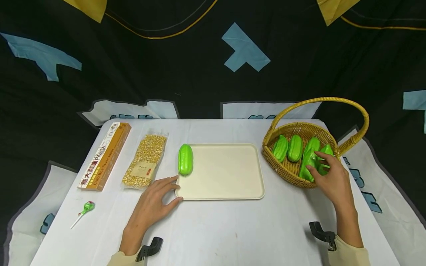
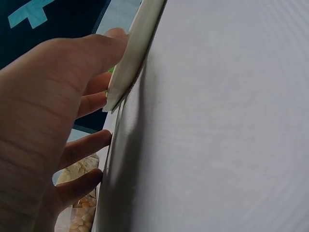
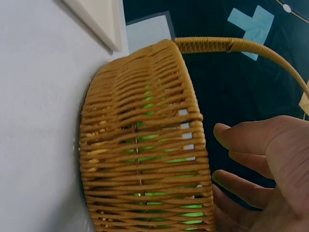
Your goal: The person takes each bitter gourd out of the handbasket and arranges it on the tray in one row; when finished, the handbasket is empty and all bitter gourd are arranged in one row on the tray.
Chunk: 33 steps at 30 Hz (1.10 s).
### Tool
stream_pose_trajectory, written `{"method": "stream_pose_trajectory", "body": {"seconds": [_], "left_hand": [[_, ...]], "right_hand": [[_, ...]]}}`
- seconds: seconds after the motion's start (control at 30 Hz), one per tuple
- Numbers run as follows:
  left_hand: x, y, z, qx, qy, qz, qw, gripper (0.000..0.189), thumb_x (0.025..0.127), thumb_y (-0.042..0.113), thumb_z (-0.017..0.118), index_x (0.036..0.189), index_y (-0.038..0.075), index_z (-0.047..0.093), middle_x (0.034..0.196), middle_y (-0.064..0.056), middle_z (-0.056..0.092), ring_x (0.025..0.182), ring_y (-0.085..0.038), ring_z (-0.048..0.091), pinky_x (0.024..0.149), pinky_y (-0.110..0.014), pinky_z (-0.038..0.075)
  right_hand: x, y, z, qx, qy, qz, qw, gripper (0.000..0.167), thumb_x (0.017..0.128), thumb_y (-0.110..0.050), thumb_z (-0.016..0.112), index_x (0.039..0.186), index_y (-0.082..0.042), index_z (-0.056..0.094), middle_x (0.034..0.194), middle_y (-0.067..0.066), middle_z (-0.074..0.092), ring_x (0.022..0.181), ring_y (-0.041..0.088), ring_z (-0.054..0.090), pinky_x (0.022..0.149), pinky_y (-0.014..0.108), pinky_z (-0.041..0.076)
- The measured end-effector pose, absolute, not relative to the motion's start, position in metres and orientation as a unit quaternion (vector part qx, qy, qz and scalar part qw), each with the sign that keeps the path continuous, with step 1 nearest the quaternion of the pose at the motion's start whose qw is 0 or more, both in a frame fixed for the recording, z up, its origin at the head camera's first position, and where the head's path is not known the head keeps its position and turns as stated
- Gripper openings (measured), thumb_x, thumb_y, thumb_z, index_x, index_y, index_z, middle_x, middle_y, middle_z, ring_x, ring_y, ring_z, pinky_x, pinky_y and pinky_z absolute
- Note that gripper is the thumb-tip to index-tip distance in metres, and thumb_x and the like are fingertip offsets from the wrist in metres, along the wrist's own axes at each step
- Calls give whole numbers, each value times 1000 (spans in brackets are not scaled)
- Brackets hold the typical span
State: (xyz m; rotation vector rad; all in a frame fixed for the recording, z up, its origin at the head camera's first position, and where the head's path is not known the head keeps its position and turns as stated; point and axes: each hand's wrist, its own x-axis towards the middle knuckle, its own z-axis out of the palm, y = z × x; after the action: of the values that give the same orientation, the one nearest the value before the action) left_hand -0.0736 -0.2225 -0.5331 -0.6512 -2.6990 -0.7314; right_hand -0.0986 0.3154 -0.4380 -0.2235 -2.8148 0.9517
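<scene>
My left hand (image 1: 150,205) rests at the front left corner of a cream rectangular tray (image 1: 223,173), its fingers spread and relaxed. In the left wrist view, thumb and fingertips are right at the tray's rim (image 2: 136,55). A glossy, plump green cucumber-like vegetable (image 1: 185,159) lies upright along the tray's left end. Over the right side of a wicker basket (image 1: 283,170) is my right hand (image 1: 334,181), thumb and fingers apart. Its fingertips overlap the green vegetables (image 1: 309,162) in the head view. Several of these lie in the basket. The right wrist view shows the hand above the basket's rim (image 3: 193,111).
Left of the tray lie a clear bag of corn kernels (image 1: 145,155) and an orange-and-white pasta box (image 1: 105,157). A green-wrapped lollipop (image 1: 87,208) lies near the table's left edge. The basket's tall arched handle (image 1: 319,99) rises behind the right hand.
</scene>
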Motion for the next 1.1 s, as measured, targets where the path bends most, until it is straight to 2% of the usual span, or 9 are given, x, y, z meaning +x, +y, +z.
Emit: {"method": "stream_pose_trajectory", "body": {"seconds": [0.23,0.43,0.73,1.1], "left_hand": [[-75,-223,-533,-223,-931,-252,140,39,84,34,93,114,12,79,145,-8,69,132,-35,65,114,-54,51],[-77,-223,-532,-226,-929,-255,145,39,85,34,93,114,12,79,146,-8,69,132,-35,65,114,-53,51],[-75,-224,-534,-223,-930,-253,146,39,84,34,93,114,14,79,146,-7,69,131,-35,65,114,-54,50],[-71,-224,-536,-219,-931,-254,143,38,85,34,93,114,15,79,146,-6,69,132,-34,65,115,-54,51]], "right_hand": [[-107,320,-440,-80,-946,304,81,62,100,-18,77,152,3,53,140,37,55,122,56,63,92,71,59],[-115,323,-442,-96,-944,308,68,63,100,-17,77,152,5,51,141,38,54,123,56,62,94,70,59],[-123,327,-451,-100,-948,296,58,64,98,-18,79,151,6,53,131,38,63,115,53,63,88,66,57],[-125,321,-458,-99,-957,262,81,71,93,-20,86,150,6,53,130,37,64,114,55,61,91,72,51]]}}
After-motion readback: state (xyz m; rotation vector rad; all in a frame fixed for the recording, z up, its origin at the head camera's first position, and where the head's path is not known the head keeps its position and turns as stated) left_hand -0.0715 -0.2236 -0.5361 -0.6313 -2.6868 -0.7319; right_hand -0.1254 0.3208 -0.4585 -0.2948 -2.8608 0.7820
